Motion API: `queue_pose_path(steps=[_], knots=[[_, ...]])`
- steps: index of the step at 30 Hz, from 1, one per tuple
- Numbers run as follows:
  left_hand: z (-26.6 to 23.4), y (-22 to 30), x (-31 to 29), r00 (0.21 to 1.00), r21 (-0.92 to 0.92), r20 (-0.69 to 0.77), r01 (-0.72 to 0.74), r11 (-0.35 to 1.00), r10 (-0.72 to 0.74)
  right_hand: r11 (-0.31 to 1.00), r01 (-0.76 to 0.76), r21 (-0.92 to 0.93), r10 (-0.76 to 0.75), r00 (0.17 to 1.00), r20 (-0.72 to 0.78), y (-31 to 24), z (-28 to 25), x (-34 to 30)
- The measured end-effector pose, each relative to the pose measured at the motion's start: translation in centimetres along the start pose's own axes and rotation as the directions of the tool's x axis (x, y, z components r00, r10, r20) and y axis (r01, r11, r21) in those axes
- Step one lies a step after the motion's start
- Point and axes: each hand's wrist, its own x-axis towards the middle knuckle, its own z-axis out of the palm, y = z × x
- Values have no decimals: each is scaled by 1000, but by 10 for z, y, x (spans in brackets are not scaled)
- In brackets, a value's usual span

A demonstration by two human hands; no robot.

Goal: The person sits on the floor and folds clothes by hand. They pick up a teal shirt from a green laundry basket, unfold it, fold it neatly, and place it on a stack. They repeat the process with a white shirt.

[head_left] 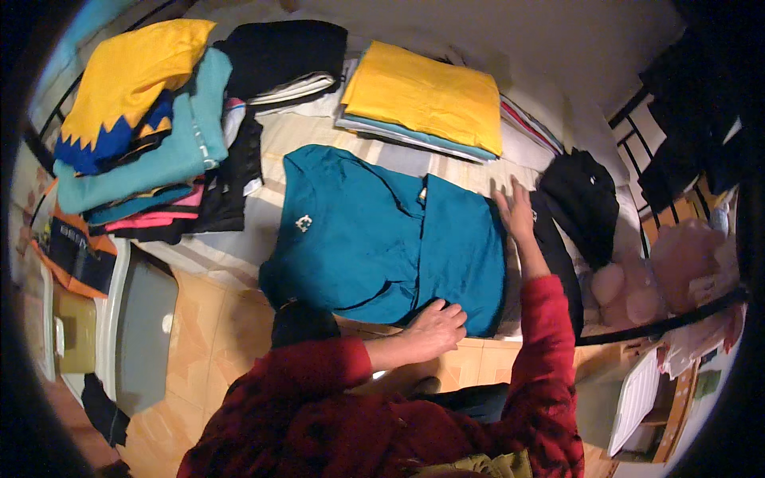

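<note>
A teal shirt with a small pale emblem lies on the bed, its right part folded over in a straight panel. My left hand is at the near edge of that panel, fingers bent and closed on the cloth. At the panel's far right corner rests my right hand, fingers spread, between the shirt and a dark garment. Some of my left fingertips are hidden.
Behind the shirt sits a folded stack topped with yellow cloth. Black clothes and a tall clothing pile lie left of it. A crumpled black garment and a pink plush toy are at the right.
</note>
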Motion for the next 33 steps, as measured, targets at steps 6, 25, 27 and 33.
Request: queue_pose_path(steps=[6, 25, 27, 33], knots=[[1, -1, 2, 995, -67, -60, 71, 995, -75, 976, 180, -123, -153, 968, 201, -20, 13, -62], [39, 50, 36, 978, 402, -199, 136, 905, -59, 720, -550, 424, 439, 834, 335, 62, 5, -55], [49, 47, 49, 973, 485, -228, 152, 861, -43, 690, -580, 433, 450, 812, 370, 61, 12, -51], [65, 35, 58, 980, 474, -184, 157, 866, -77, 849, -401, 345, 358, 916, 182, 60, 28, -40]])
